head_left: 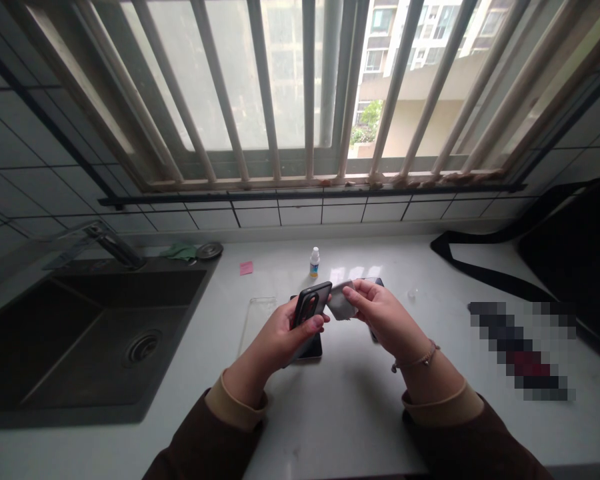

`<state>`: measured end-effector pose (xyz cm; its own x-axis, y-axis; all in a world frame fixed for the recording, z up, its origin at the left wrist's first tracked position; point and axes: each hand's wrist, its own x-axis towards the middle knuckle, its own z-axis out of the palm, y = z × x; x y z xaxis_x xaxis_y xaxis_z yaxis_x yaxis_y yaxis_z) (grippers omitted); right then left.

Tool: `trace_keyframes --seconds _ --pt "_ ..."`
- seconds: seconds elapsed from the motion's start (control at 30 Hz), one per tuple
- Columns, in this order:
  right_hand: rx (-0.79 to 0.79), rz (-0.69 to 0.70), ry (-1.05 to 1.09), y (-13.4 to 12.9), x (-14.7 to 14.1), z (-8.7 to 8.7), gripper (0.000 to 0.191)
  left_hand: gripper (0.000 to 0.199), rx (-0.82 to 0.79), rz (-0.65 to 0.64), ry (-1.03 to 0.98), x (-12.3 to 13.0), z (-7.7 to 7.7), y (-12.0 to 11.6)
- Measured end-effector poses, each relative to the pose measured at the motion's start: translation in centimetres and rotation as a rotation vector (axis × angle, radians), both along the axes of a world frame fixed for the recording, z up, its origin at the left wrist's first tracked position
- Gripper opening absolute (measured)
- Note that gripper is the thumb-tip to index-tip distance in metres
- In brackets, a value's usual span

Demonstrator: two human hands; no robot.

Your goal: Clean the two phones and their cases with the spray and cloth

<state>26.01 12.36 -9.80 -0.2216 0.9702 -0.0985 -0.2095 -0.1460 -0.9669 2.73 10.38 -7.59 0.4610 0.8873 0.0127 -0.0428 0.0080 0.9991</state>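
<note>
Two hands [275, 343] [387, 323] hold black phone case [310, 303], grey cloth [341, 301].

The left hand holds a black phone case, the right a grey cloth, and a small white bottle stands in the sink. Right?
Not quite: the small white bottle stands on the countertop, not in the sink, as the head view shows. The left hand holds the black phone case, the right hand the grey cloth.

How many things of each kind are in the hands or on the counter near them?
Black phones or cases: 3 (one in the left hand, one under it, one behind the right hand)
Cloths: 1, in the right hand
Bottles: 1
Clear sheets: 1
Sticky notes: 1
Total: 7
</note>
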Motion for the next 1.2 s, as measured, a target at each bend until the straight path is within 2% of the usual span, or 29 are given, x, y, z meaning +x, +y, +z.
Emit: trace_keyframes --seconds 0.13,0.33,0.5,0.6,0.7,0.8,0.97,1.2 --pt "-0.011 0.071 -0.029 0.0 0.3 0.0 0.042 0.058 0.025 0.001 0.064 -0.2 -0.6 0.3" --pt "-0.089 0.033 -0.068 0.0 0.7 -0.1 0.04 0.054 0.057 -0.009 0.077 -0.5 -0.7 0.4" --pt "-0.186 0.192 0.099 -0.4 1.1 0.9 0.03 0.058 0.059 -0.101 -0.026 -0.7 -0.3 0.0" --pt "-0.231 0.287 0.208 -0.6 1.0 1.4 0.028 0.055 0.027 -0.102 -0.051 -0.7 -0.2 -0.2" --pt "-0.177 0.224 0.227 -0.5 0.7 1.3 0.026 0.056 -0.006 -0.072 -0.067 -0.5 -0.1 -0.3" --pt "-0.12 0.092 0.17 -0.2 0.6 0.8 0.028 0.061 -0.055 -0.053 -0.075 -0.4 0.2 -0.3" --pt "-0.075 -0.033 0.076 0.1 0.4 0.0 0.036 0.061 -0.17 -0.024 -0.087 -0.2 0.1 0.0" --pt "-0.168 -0.102 0.156 0.1 0.5 0.7 0.049 0.063 -0.255 -0.014 -0.123 -0.3 0.0 0.0"
